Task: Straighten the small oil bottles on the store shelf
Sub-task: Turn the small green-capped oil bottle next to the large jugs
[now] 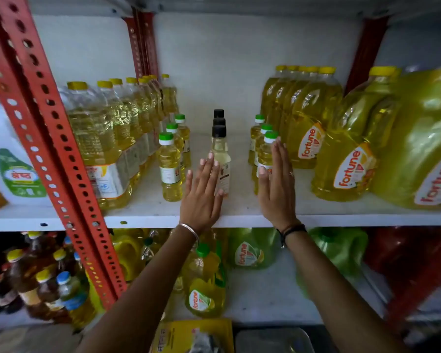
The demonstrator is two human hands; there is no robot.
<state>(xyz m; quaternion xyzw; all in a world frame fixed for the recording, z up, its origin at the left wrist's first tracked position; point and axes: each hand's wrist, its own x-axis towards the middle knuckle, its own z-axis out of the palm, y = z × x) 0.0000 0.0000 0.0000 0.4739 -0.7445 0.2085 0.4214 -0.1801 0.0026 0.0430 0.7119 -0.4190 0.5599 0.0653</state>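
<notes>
Three rows of small oil bottles stand on the white shelf (239,215). The left row of green-capped yellow bottles (169,169) runs back from the front. The middle row has black-capped pale bottles (220,149). The right row of green-capped bottles (264,154) stands beside the big jugs. My left hand (201,194) is flat with fingers straight, resting against the left side of the front black-capped bottle. My right hand (276,189) is flat too, its palm against the right side of the front bottle in the right row. Neither hand grips anything.
Tall yellow-capped oil bottles (112,138) fill the left of the shelf, large "fortune" jugs (341,154) the right. A red perforated upright (49,128) crosses diagonally at left. A big white jug (8,159) sits far left. The lower shelf holds more oil bottles (204,284).
</notes>
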